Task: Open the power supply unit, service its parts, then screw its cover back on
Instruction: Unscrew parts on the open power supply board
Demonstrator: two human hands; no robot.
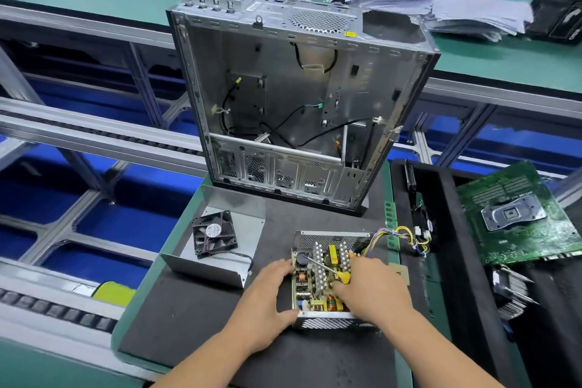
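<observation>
Behind my work on the counter (195, 318) I note an empty computer case (293, 98) standing open, a motherboard (516, 220) at right, and stacked papers (441, 0) beyond.

Two bare forearms enter from bottom edge of frame, no sleeves visible up to frame edge. Left hand (267, 296) bare: no glove, no ring, no watch, no wrist strap. Right hand (371, 288) likewise bare, wrist unadorned. Fingernails short where visible, on left thumb and fingers. No markings, bandages or tape visible on either arm. Rest of person out of frame; clothing cannot be told.
</observation>
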